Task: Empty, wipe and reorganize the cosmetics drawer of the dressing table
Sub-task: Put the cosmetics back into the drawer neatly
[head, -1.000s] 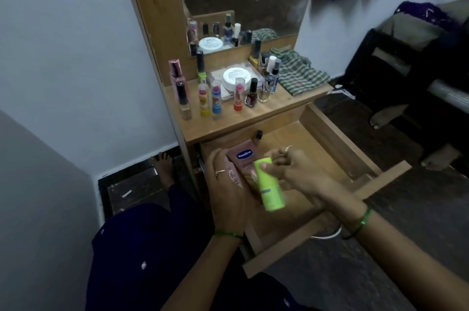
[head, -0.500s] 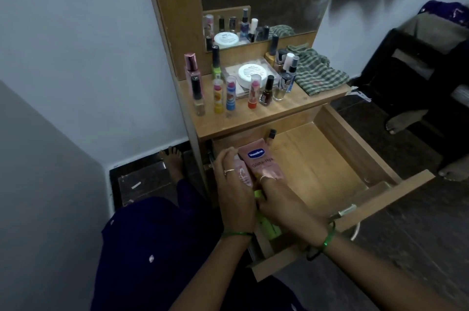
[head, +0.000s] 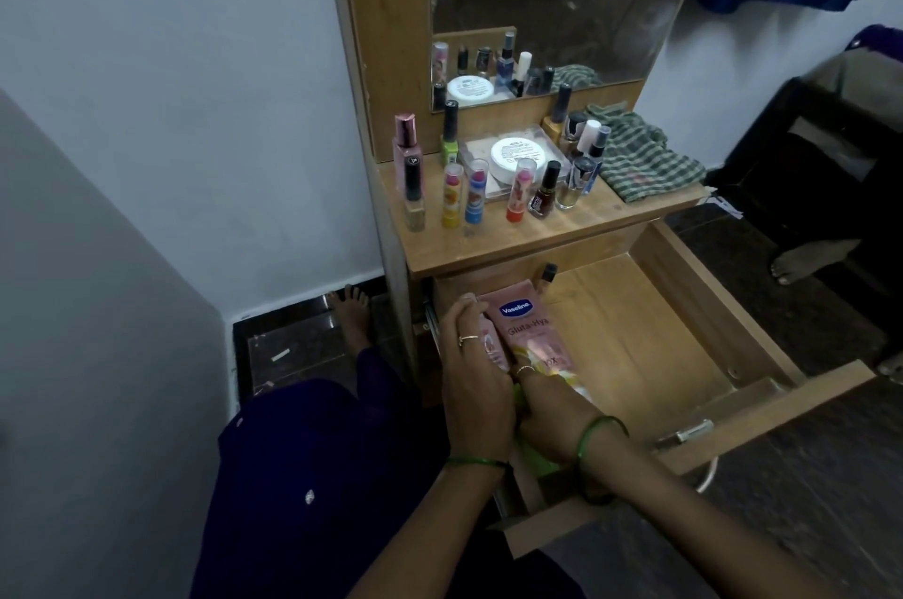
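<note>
The wooden drawer [head: 708,300] of the dressing table stands pulled out. A pink Vaseline tube [head: 530,334] lies flat along its left side, with a smaller pink tube [head: 488,347] beside it. My left hand [head: 476,383] rests on the smaller pink tube with fingers laid along it. My right hand [head: 552,413] grips a green tube [head: 537,464] low in the drawer's near left corner; the hand hides most of it. A small dark-capped bottle [head: 547,275] stands at the drawer's back.
On the tabletop [head: 488,242] stand several lip balms, nail polishes and perfume bottles around a white jar [head: 517,155]. A green checked cloth [head: 640,158] lies at its right end. A person's foot [head: 801,262] is on the floor to the right.
My right hand has brought the green tube down from above the drawer into its near left corner. The left hand stays on the pink tubes.
</note>
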